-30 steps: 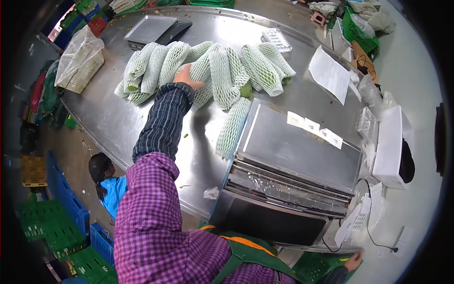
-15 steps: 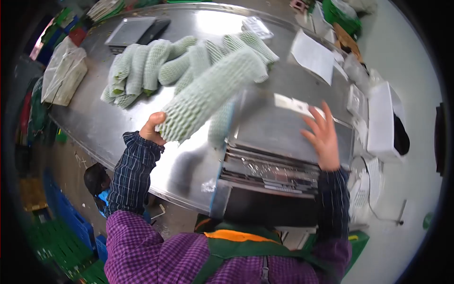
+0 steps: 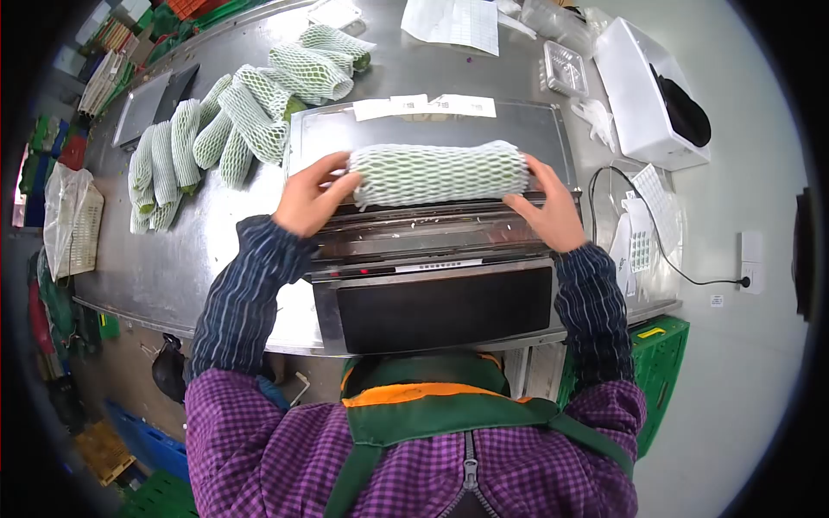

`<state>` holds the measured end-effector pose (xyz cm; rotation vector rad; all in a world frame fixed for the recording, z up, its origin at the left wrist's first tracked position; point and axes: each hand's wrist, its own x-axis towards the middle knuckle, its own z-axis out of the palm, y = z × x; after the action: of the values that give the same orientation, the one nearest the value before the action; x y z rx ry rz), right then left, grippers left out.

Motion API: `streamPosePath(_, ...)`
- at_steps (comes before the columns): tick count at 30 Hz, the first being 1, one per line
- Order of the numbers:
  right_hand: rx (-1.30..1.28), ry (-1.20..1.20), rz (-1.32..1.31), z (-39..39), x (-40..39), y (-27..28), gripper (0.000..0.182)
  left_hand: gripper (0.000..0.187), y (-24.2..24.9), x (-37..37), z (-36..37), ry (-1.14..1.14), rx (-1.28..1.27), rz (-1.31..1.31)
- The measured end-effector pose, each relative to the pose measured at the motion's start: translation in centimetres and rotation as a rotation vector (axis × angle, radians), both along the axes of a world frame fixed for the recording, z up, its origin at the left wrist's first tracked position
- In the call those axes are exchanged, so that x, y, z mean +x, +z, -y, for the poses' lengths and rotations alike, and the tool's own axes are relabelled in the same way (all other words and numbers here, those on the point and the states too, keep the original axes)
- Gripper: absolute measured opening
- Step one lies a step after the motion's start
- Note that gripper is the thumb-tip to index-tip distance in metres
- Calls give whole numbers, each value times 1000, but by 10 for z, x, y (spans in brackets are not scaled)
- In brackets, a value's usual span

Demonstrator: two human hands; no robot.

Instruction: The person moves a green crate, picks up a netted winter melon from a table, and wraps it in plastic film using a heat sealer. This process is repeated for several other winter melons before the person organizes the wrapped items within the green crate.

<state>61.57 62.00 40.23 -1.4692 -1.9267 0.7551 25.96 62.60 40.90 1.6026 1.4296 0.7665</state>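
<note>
A long green vegetable in a white foam net sleeve (image 3: 439,173) lies level between my hands, over the metal top of a wrapping machine (image 3: 332,129). My left hand (image 3: 318,192) is closed on its left end, thumb in front. My right hand (image 3: 549,205) grips the right end between thumb and fingers. Below the vegetable run the machine's film rollers (image 3: 432,235), and nearest my body is its black flat plate (image 3: 445,311). White label strips (image 3: 423,107) lie on the far part of the machine top.
More net-sleeved vegetables (image 3: 184,142) are heaped on the steel table (image 3: 108,250) at left. A scale (image 3: 142,108) stands behind them. Rightward are a white foam box (image 3: 643,95), clear trays (image 3: 563,69) and a black cable (image 3: 596,186). A paper sheet (image 3: 453,24) lies at the back.
The net-sleeved vegetable has moved right and turned from slanting to level above the machine. My right hand, open and apart before, has taken its right end. The view has turned right.
</note>
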Motion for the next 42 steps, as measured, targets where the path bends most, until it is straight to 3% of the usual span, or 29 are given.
streamPosePath(2, 241, -147, 329, 21, 20, 13, 42, 34, 0, -23, 28, 106, 111, -258)
streamPosePath(3, 243, -149, 326, 29, 28, 11, 42, 32, 3, -29, 45, 144, 154, -430)
streamPosePath(5, 15, -215, 369, 41, 40, 0, 30, 31, 7, -22, 68, 180, -62, -546)
streamPosePath(7, 3, -201, 200, 43, 21, -15, 22, 26, -18, -10, 75, 115, -28, -388)
streamPosePath(9, -225, -221, -179, 37, 8, -17, 17, 17, -27, 0, 70, 214, -199, 111)
streamPosePath(11, -458, -172, -772, 34, 25, -7, 14, 10, -9, -12, 74, 251, -315, 367)
streamPosePath(12, -492, -161, -914, 35, 34, 7, 15, 11, -1, -31, 77, 145, -429, 613)
streamPosePath(15, -463, -98, -1160, 18, 36, 46, 18, 10, 38, -28, 67, 70, -99, 851)
streamPosePath(17, -388, -37, -1262, -17, 28, 51, 21, 24, 56, -15, 40, 208, -11, 1013)
streamPosePath(19, -179, -52, -948, -48, 20, 48, 38, 57, 58, 13, 4, 219, 200, 590)
streamPosePath(20, -179, -50, -948, -51, 18, 40, 38, 71, 39, 13, -4, 30, 289, 270)
streamPosePath(21, -125, 142, -518, -53, 16, 27, 50, 85, 14, 11, -10, -158, 371, -54)
streamPosePath(22, -67, 322, -83, -55, 14, 20, 62, 90, 2, 16, -13, -213, 374, -174)
streamPosePath(23, -39, 439, 56, -49, 7, 20, 76, 95, -4, 25, -15, -268, 375, -294)
streamPosePath(25, -37, 415, 75, -47, 0, 12, 76, 91, -6, 30, -19, -227, 406, -356)
streamPosePath(27, -42, 381, -2, -55, 1, 9, 73, 89, 1, 29, -25, -231, 314, -200)
streamPosePath(28, -34, 352, -76, -59, 1, 9, 70, 76, 7, 29, -26, -226, 255, -91)
streamPosePath(29, -34, 352, -79, -56, 1, 13, 70, 76, 13, 27, -22, -226, 254, -93)
streamPosePath(31, -456, 274, -410, -37, 6, 30, 60, 57, 19, 20, 1, -144, -300, 144)
streamPosePath(33, -564, 341, -145, -4, 16, 39, 47, 39, -3, 13, 36, 269, -1045, 877)
streamPosePath(35, -865, 364, -337, 42, 18, 46, 42, 34, -28, 7, 100, 135, -1180, 906)
streamPosePath(36, -947, 373, -241, 57, 20, 48, 38, 37, -26, 15, 118, 219, -1310, 782)
streamPosePath(37, -1046, 322, -229, 76, 25, 24, 40, 39, -23, 23, 133, 300, -1430, 650)
streamPosePath(38, -1114, 183, -332, 99, 29, -11, 44, 50, -19, 21, 151, 205, -1485, 593)
streamPosePath(39, -1179, 39, -436, 120, 31, -32, 50, 61, -18, 20, 150, 101, -1632, 788)
streamPosePath(41, -1504, 71, -289, 109, 28, -13, 60, 67, -31, 18, 171, 201, -1613, 852)
streamPosePath(42, -1494, 65, -309, 115, 26, -30, 63, 63, -26, 25, 177, 172, -1421, 726)
